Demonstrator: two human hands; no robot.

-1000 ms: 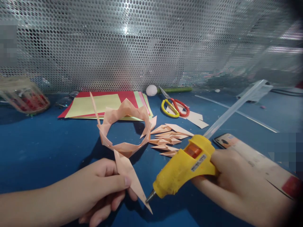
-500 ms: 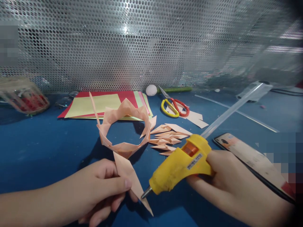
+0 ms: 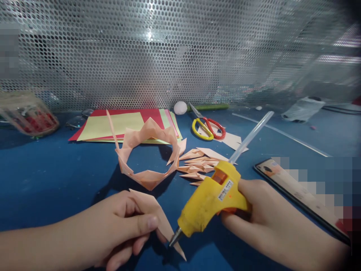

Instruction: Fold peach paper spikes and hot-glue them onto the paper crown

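Note:
Between thumb and fingers, my left hand [image 3: 129, 226] pinches a folded peach paper piece [image 3: 158, 214] with pointed ends. My right hand [image 3: 262, 218] is wrapped round the handle of a yellow glue gun [image 3: 203, 199], a clear glue stick [image 3: 251, 137] poking out of its back. The metal nozzle is at the lower part of the paper piece; whether it touches cannot be told. Just beyond my left hand lies a ring of folded peach paper [image 3: 149, 178] with a thin strip standing at its left. Several more folded peach pieces [image 3: 197, 167] lie to the ring's right.
Coloured paper sheets [image 3: 113, 126] are stacked behind the ring. Scissors [image 3: 208, 128] lie on paper scraps, near a white ball [image 3: 180, 108]. A phone [image 3: 299, 195] lies at right, a clear jar [image 3: 31, 116] at far left. A perforated metal panel [image 3: 169, 56] stands behind.
The glue gun has tilted, its back end and glue stick shifting left and its nozzle slightly lower. The paper piece in my left hand has turned a little, its upper tip moving left and down.

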